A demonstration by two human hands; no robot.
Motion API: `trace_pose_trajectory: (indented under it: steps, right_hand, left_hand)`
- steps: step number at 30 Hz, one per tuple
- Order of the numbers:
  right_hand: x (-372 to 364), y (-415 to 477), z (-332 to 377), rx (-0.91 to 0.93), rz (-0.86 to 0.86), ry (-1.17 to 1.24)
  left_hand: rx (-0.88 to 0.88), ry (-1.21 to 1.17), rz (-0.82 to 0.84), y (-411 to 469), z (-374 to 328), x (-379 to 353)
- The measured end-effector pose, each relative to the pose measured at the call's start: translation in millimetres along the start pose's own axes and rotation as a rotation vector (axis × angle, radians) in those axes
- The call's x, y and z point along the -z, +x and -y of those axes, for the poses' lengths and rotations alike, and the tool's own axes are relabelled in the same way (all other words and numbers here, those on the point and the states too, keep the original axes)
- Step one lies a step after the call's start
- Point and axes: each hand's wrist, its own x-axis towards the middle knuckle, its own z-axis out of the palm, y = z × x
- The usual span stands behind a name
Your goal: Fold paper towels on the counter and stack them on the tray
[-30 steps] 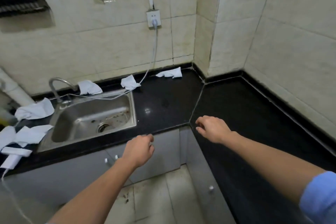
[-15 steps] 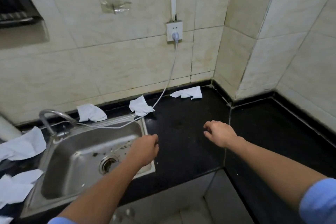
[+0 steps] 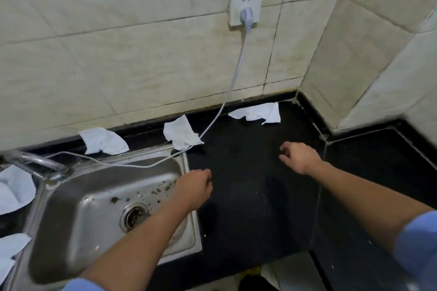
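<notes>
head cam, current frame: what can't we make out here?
- Tray: not in the head view at all; its place cannot be told.
- Paper towels at left: cut off by the left edge, count unclear.
- Faucet: blurred, partly cut off at left.
- Cord: its far end runs off left past the faucet; what it powers is unseen.
- Left hand and right hand: fingers curled away from the camera; seemingly empty, palms hidden.
</notes>
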Motion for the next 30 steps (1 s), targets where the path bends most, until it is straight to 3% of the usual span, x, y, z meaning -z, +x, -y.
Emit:
trace_pose_trajectory:
  steps: [5, 8, 14, 22, 30]
  right_hand:
    - [-12, 100, -7, -0.031, 0.038, 0.127]
    - [-18, 152, -15, -0.081, -0.028, 0.174]
    - [-30, 221, -34, -0.19, -0.031, 0.359]
    - [-16, 212, 0, 0.035, -0.254, 0.623]
    - [-30, 104, 40, 0.424, -0.19, 0.271]
  left_hand:
    - [0.125, -0.009, 0.048, 38, 17, -5]
    - [0.18, -0.019, 0.089, 55, 19, -15]
    - [0.222, 0.009, 0.117, 68, 20, -30]
    - [0.251, -0.046, 0.115, 74, 26, -32]
    - [0.162, -0.098, 0.052, 65, 47, -31]
